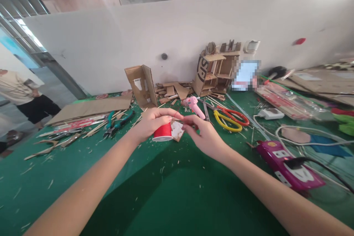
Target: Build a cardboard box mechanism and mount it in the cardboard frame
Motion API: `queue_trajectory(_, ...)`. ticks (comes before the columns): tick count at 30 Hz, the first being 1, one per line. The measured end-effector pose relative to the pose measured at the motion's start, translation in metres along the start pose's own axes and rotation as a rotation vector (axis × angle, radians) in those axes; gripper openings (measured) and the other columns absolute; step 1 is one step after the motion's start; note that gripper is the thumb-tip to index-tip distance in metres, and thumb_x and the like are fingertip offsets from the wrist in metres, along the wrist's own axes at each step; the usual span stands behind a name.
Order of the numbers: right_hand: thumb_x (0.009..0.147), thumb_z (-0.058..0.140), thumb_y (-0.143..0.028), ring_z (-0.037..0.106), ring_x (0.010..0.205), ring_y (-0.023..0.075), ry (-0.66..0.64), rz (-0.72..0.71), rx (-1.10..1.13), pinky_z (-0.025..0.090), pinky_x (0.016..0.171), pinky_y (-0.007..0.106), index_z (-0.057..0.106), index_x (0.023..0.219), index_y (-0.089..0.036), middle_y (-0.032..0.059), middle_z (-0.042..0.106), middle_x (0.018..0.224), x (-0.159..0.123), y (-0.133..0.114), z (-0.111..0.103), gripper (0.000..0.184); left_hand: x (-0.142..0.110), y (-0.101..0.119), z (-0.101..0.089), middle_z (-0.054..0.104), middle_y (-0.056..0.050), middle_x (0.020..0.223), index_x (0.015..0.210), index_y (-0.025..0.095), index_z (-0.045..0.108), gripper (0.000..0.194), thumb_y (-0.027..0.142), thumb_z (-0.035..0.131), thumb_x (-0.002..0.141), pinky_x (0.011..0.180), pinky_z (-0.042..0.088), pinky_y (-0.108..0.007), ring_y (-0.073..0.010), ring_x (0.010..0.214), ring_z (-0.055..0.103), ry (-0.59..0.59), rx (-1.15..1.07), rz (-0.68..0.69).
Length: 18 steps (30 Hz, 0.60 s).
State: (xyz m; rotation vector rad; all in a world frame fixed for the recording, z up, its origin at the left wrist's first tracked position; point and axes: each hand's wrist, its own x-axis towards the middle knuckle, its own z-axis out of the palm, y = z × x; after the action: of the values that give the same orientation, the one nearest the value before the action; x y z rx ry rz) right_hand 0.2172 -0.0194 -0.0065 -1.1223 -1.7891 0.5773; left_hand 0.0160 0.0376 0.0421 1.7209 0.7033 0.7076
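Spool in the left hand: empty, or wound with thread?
Wound, not empty: red thread wraps the spool above its white rim. How full, I cannot tell.

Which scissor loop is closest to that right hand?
The yellow loop, just beyond the right hand; the orange loop lies behind it, farther from the hand.

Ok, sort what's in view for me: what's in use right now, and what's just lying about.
Seemingly in use:
- red spool, in the left hand
- red thread, running to the right hand

Apparently lying about:
- pink glue gun
- teal-handled pliers
- cardboard shelf
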Motion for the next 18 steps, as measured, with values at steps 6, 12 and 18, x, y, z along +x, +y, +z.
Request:
queue_trajectory(6, 0.098, 0.041, -0.031, 0.042, 0.053, 0.0110, 0.198, 0.077, 0.082, 0.035, 0.050, 0.024, 0.059, 0.097, -0.020, -0.0037, 0.045, 0.063, 0.000, 0.007, -0.001, 0.021, 0.009, -0.004, -0.014, 0.073, -0.006, 0.111, 0.110, 0.021, 0.072, 0.031, 0.031, 0.058, 0.084, 0.062, 0.051, -0.023, -0.0165, 0.087, 0.066, 0.335, 0.060, 0.079)
queue_trajectory(12, 0.097, 0.045, -0.024, 0.054, 0.059, 0.0127, 0.003, -0.096, -0.161, 0.041, 0.057, 0.025, 0.064, 0.097, -0.017, 0.0023, 0.064, 0.072, -0.009, 0.005, 0.005, 0.020, 0.014, -0.013, -0.065, 0.072, -0.005, 0.100, 0.107, 0.020, 0.069, 0.033, 0.031, 0.059, 0.078, 0.060, 0.049, -0.026, -0.0167, 0.079, 0.064, 0.852, 0.204, 0.109)
queue_trajectory(18, 0.098, 0.043, -0.019, 0.065, 0.077, 0.0171, -0.339, -0.369, -0.366, 0.046, 0.068, 0.028, 0.067, 0.102, -0.017, 0.0061, 0.072, 0.088, -0.016, -0.001, 0.012, 0.024, 0.002, -0.033, -0.129, 0.064, -0.004, 0.105, 0.116, 0.014, 0.061, 0.041, 0.024, 0.060, 0.077, 0.072, 0.048, -0.027, -0.0162, 0.090, 0.059, 1.202, 0.416, 0.032)
